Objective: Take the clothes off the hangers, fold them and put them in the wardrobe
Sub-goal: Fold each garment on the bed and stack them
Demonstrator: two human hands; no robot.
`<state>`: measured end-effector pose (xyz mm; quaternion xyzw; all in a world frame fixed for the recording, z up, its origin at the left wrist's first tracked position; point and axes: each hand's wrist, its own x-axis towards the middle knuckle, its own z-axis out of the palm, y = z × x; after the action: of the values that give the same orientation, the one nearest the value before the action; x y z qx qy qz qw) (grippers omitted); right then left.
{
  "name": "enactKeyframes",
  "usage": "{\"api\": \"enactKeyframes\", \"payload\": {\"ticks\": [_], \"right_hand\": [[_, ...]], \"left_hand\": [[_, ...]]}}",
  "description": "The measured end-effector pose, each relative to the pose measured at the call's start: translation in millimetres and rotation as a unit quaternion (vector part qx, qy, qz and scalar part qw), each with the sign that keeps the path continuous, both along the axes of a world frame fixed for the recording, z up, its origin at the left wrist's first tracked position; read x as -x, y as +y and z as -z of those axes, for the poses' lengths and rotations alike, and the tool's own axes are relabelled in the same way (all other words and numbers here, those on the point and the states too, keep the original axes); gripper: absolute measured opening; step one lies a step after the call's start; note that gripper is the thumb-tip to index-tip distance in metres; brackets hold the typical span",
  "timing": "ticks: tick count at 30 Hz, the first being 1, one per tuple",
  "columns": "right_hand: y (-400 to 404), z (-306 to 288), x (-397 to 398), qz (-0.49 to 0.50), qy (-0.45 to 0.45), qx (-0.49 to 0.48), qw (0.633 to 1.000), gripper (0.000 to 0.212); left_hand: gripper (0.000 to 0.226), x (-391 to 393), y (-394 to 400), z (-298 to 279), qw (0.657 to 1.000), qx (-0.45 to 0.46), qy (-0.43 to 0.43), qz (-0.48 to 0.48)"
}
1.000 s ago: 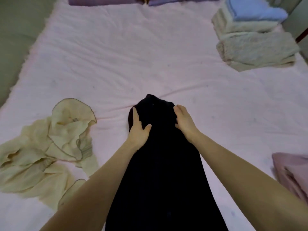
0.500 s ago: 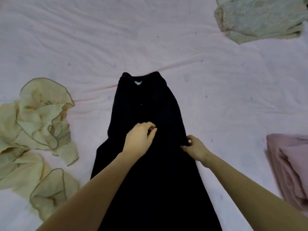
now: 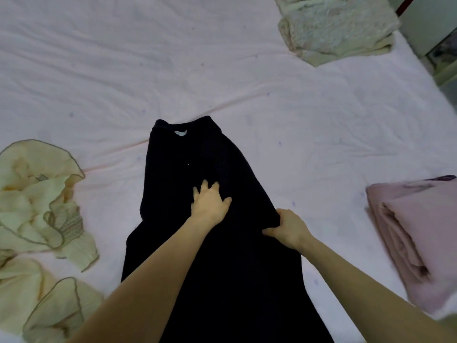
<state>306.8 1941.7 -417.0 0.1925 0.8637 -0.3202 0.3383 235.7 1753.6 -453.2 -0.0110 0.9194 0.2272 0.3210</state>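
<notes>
- A long black garment (image 3: pixel 197 169) lay flat on the pink bed sheet (image 3: pixel 173 70), its collar end with a small white label pointing away from the person and its lower part running out of view at the bottom.
- The left hand (image 3: pixel 210 204) rested on the middle of the cloth, fingers spread and flat, holding nothing and only pressing down.
- The right hand (image 3: pixel 288 230) had its fingers curled around the garment's right edge, gripping a fold of fabric there.
- The step in hand looked like smoothing before the first fold; it would go best if the flat palm pinned the centre while the gripped edge was drawn taut and carried over in one straight line, keeping the side seams parallel.
- Open sheet lay beyond the collar and to its right, giving room to work.
- A crumpled cream ruffled garment (image 3: pixel 42 201) sat near the left edge, and a folded pink garment (image 3: pixel 415 231) near the right, so a wide sweep could snag either.
- A folded fuzzy pale-green pile (image 3: pixel 338 28) lay well apart at the far right.
</notes>
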Motion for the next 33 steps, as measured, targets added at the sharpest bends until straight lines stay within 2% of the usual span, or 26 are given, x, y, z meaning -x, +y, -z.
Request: {"api": "enactKeyframes", "payload": {"ticks": [2, 4, 5, 8, 11, 14, 16, 18, 19, 21, 22, 23, 25, 26, 28, 29, 31, 33], "right_hand": [[9, -6, 8, -0.017, 0.017, -0.011, 1.0, 0.016], [20, -18, 26, -0.057, 0.086, -0.091, 0.99, 0.011], [25, -24, 37, -0.078, 0.12, -0.157, 0.977, 0.014], [56, -49, 72, -0.129, 0.189, -0.357, 0.906, 0.017], [86, -51, 98, -0.15, 0.178, -0.431, 0.872, 0.034], [76, -30, 95, -0.168, 0.208, -0.341, 0.901, 0.047], [49, -20, 89, -0.204, 0.256, -0.235, 0.915, 0.04], [18, -14, 87, -0.212, 0.268, -0.13, 0.931, 0.034], [-3, -13, 89, -0.202, 0.254, -0.074, 0.943, 0.032], [-40, -10, 93, -0.163, 0.209, 0.011, 0.964, 0.029], [-54, -7, 95, -0.157, 0.208, 0.024, 0.965, 0.029], [-68, -3, 100, -0.173, 0.22, 0.01, 0.96, 0.032], [-77, 8, 111, -0.253, 0.267, -0.066, 0.927, 0.046], [-81, 15, 119, -0.306, 0.284, -0.109, 0.902, 0.055], [-84, 27, 141, -0.4, 0.279, -0.183, 0.853, 0.06], [-84, 31, 152, -0.437, 0.268, -0.212, 0.832, 0.055], [-78, 38, 171, -0.476, 0.28, -0.252, 0.795, 0.041], [-75, 46, 184, -0.461, 0.328, -0.249, 0.786, 0.029]], "left_hand": [[0.074, 4, 1, -1, 0.999, 0.009, -0.024, 0.033], [0.076, 11, 9, -9, 0.997, 0.024, -0.032, 0.061], [0.076, 13, 11, -13, 0.996, 0.033, -0.034, 0.073], [0.076, 27, 26, -21, 0.995, 0.045, -0.033, 0.083], [0.069, 39, 36, -31, 0.999, 0.01, -0.001, 0.051], [0.047, 38, 26, -46, 0.991, -0.031, 0.126, -0.017], [0.037, 31, 1, -56, 0.965, -0.02, 0.248, -0.087], [0.037, 24, -30, -58, 0.938, 0.008, 0.308, -0.16], [0.038, 20, -51, -58, 0.934, 0.028, 0.294, -0.202], [0.041, 14, -89, -53, 0.94, 0.059, 0.2, -0.27], [0.046, 10, -102, -52, 0.948, 0.056, 0.15, -0.276], [0.049, 8, -114, -50, 0.953, 0.045, 0.14, -0.265], [0.04, 9, -113, -48, 0.952, 0.0, 0.244, -0.184], [0.033, 15, -109, -46, 0.949, -0.031, 0.291, -0.121], [0.035, 34, -93, -36, 0.946, -0.08, 0.312, 0.023], [0.041, 46, -85, -29, 0.946, -0.068, 0.3, 0.097], [0.053, 71, -76, -10, 0.928, 0.041, 0.289, 0.23], [0.061, 97, -85, 7, 0.913, 0.139, 0.266, 0.276]]}}
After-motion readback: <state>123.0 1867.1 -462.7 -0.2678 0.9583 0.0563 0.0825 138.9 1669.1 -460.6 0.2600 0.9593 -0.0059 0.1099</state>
